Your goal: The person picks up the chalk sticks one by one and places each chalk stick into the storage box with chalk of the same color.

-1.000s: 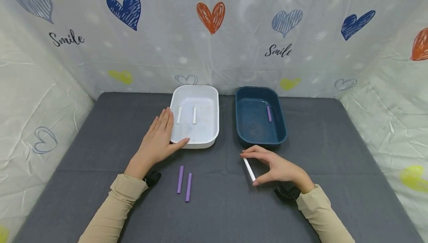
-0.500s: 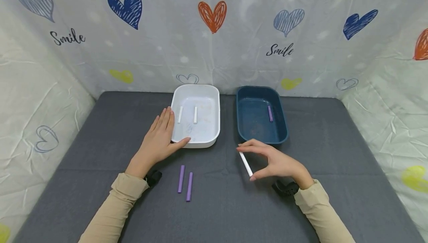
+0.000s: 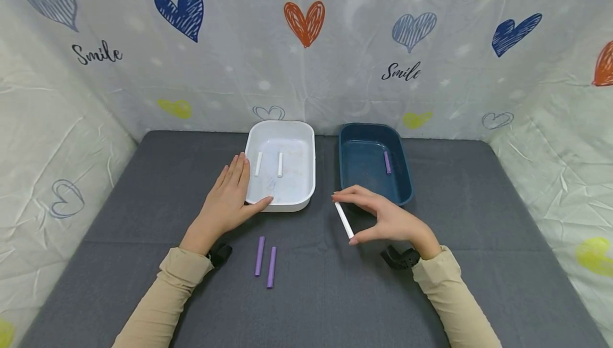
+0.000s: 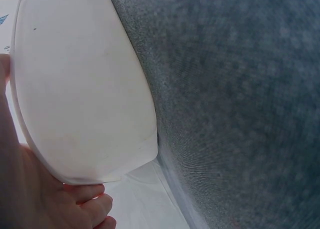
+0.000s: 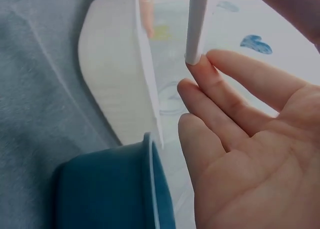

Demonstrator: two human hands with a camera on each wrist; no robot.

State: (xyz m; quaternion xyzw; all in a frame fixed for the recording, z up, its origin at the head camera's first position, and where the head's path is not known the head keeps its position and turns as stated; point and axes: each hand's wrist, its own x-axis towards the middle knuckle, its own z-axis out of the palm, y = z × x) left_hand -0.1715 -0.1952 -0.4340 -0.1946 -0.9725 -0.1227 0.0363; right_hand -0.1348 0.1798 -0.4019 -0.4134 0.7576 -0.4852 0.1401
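Observation:
A stick of white chalk is pinched by its two ends between the thumb and fingertips of my right hand, raised over the cloth at the near side of the blue tub. My left hand rests against the left rim of the white tub, fingers straight and thumb over its near left corner. In the white tub lie two white chalks, one on the left and one nearer the middle. A purple chalk lies in the blue tub. In the right wrist view, the held chalk touches a fingertip.
Two purple chalks, a left one and a right one, lie on the grey tablecloth in front of the white tub. The tubs stand side by side with a gap, close to a heart-printed curtain behind.
My right hand has lifted the white chalk and moved it forward and to the left, past the blue tub's near edge. My left hand stays on the white tub.

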